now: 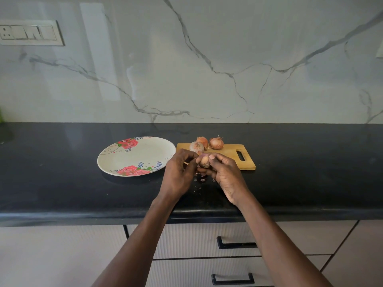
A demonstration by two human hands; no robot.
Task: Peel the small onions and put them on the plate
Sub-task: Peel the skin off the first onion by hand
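Held onion: a small onion (pixel 204 161) sits between both hands, above the near edge of the black counter (pixel 62 183), just near of the cutting board's left end; its skin looks pale pinkish-brown.
Right hand: the right hand (pixel 224 175) grips the onion, thumb on its top right side, the other fingers curled underneath it.
Left hand: the left hand (pixel 179 172) has its fingers curled in toward the onion's left side and pinches at its skin; the exact fingertip contact is hidden.
Other onions: three small onions (pixel 216 143) with brown skin lie on the far left part of the cutting board, close together; the leftmost one is paler and partly hidden behind the left hand.
Cutting board: a wooden cutting board (pixel 232 154) lies flat on the counter, right of the plate, its handle slot at the right end.
Plate: a white plate (pixel 145 154) with pink roses sits on the counter, left of the board and just beside it; nothing lies on it.
Peel scraps: a few dark bits of skin (pixel 202 179) lie on the counter below the hands.
Background: a marble-patterned wall (pixel 207 59) with a switch panel (pixel 31 33) at far left; drawers (pixel 207 245) with black handles below the counter.
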